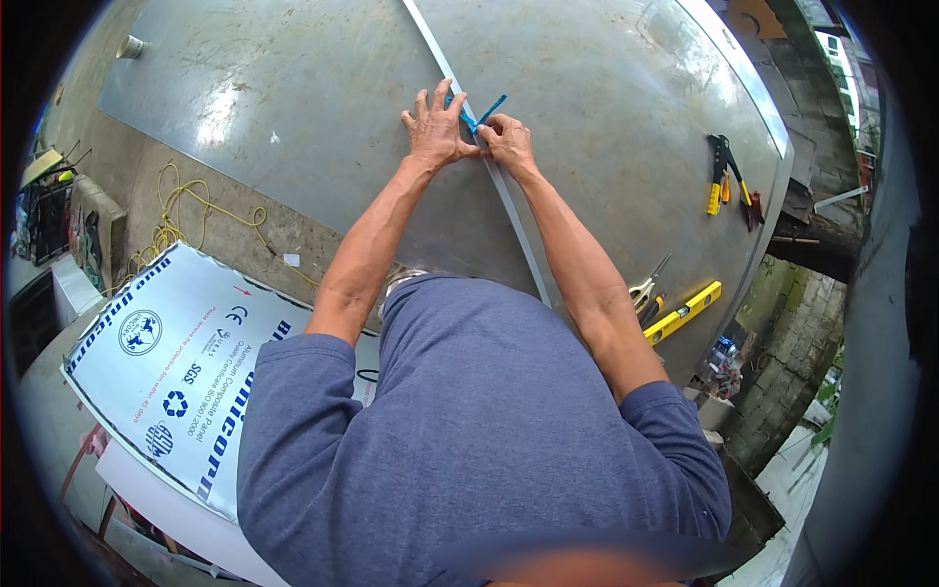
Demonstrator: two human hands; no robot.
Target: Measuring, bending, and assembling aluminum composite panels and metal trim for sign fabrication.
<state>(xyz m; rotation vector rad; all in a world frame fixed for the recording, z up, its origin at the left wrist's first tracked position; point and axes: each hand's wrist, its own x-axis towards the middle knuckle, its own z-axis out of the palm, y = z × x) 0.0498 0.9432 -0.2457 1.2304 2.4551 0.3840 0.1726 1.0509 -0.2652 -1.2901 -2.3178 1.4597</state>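
Observation:
A long, narrow metal strip (514, 215) lies across a large grey metal sheet (606, 108), running from the far edge down toward my body. My left hand (434, 132) rests over the strip with its fingers spread, its thumb stretched toward my right hand. Close beside it, my right hand (511, 147) has thumb and fingers pinched at a thin blue strip (492, 110). One end of this blue piece sticks up past my fingertips. More blue shows by the left fingers. Whether it is film or tape, I cannot tell.
To the right lie a hand riveter (721, 166) with yellow handles, scissors (643, 292) and a yellow spirit level (685, 313). A film-covered panel (210, 328) with blue print sits lower left, near a tangled yellow cord (176, 210). A small cup-like thing (130, 47) stands far left.

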